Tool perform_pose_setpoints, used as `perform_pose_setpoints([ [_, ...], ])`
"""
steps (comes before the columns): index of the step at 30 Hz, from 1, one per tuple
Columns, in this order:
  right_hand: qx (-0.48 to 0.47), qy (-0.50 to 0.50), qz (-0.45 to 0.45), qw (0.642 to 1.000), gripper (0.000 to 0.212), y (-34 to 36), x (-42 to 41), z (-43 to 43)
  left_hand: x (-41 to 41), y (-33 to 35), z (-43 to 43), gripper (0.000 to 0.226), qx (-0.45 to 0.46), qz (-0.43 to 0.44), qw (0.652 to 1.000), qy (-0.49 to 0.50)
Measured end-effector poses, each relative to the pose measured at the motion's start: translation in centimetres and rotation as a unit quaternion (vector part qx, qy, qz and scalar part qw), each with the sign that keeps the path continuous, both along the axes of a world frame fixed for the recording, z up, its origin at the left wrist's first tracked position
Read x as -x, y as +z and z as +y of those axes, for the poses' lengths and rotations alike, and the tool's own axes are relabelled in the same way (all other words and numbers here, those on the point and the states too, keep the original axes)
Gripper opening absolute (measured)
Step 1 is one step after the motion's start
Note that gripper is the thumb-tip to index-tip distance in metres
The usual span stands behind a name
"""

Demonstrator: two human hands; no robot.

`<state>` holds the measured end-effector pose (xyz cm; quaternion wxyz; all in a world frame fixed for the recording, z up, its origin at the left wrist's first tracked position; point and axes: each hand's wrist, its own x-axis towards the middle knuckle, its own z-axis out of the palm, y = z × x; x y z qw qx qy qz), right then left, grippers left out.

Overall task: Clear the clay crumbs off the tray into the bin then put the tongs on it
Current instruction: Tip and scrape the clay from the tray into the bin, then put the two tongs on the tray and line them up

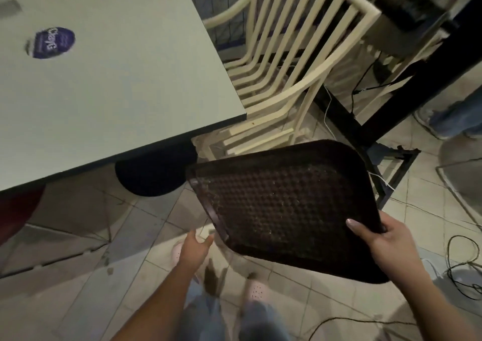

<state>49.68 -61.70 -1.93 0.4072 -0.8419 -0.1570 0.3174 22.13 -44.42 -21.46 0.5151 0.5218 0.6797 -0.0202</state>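
Note:
A dark brown textured tray [287, 207] hangs in the air above the tiled floor, tilted with its far-left corner low. Pale clay dust speckles its surface. My right hand [375, 239] grips its near right edge, thumb on top. Just off the tray's near left corner is my left hand [194, 246], fingers apart, holding nothing. Below the table edge a dark round bin [154, 176] shows partly, left of the tray's low corner. No tongs are in view.
A pale table [104, 66] with a purple round lid [53, 42] fills the upper left. Cream slatted chairs [284, 61] stand behind the tray, a black metal frame [391, 111] to the right. Cables [464, 270] lie on the floor at right. Another person's leg [456, 116] is far right.

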Motion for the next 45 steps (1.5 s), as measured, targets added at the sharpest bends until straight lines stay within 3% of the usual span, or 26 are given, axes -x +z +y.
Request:
perform_pose_setpoints([
  [7,-0.040,0.013,0.053,0.998,0.019,5.6,0.0,-0.3,4.7,9.6,0.9,0.068,-0.024,-0.037,0.997,-0.069],
  [11,-0.100,0.055,0.060,0.992,0.017,8.3,1.5,3.6,6.9,14.8,2.1,0.061,-0.108,-0.107,0.988,0.023],
  [14,-0.153,0.087,0.067,0.982,0.025,10.5,2.8,8.1,8.9,18.9,4.8,0.057,-0.185,-0.102,0.969,0.125],
  [17,-0.176,0.100,0.108,0.973,0.019,12.0,4.0,14.0,11.5,22.9,9.2,0.039,-0.250,-0.092,0.946,0.184],
  [22,-0.174,0.126,0.167,0.962,0.023,13.1,7.1,25.5,17.7,28.2,17.7,0.021,-0.332,-0.048,0.915,0.223],
  [26,-0.152,0.146,0.133,0.968,0.038,12.3,10.5,33.7,21.2,30.2,24.2,0.020,-0.345,-0.042,0.902,0.257],
  [28,-0.149,0.144,0.112,0.972,0.036,11.8,12.1,37.3,22.4,30.7,27.2,0.023,-0.348,-0.036,0.899,0.263],
  [36,-0.076,0.136,-0.043,0.987,0.024,8.0,14.4,47.0,25.3,28.4,36.3,0.020,-0.302,-0.001,0.929,0.213],
  [40,-0.017,0.144,-0.086,0.986,0.031,6.4,13.8,48.2,25.5,26.6,37.3,0.017,-0.261,0.020,0.956,0.130],
  [42,0.027,0.161,-0.114,0.980,0.035,5.5,13.4,48.3,26.0,25.8,37.7,0.003,-0.234,0.067,0.967,0.070],
  [45,0.085,0.187,-0.154,0.967,0.037,4.4,12.8,48.4,26.4,25.0,38.2,0.013,-0.193,0.135,0.972,-0.004],
])
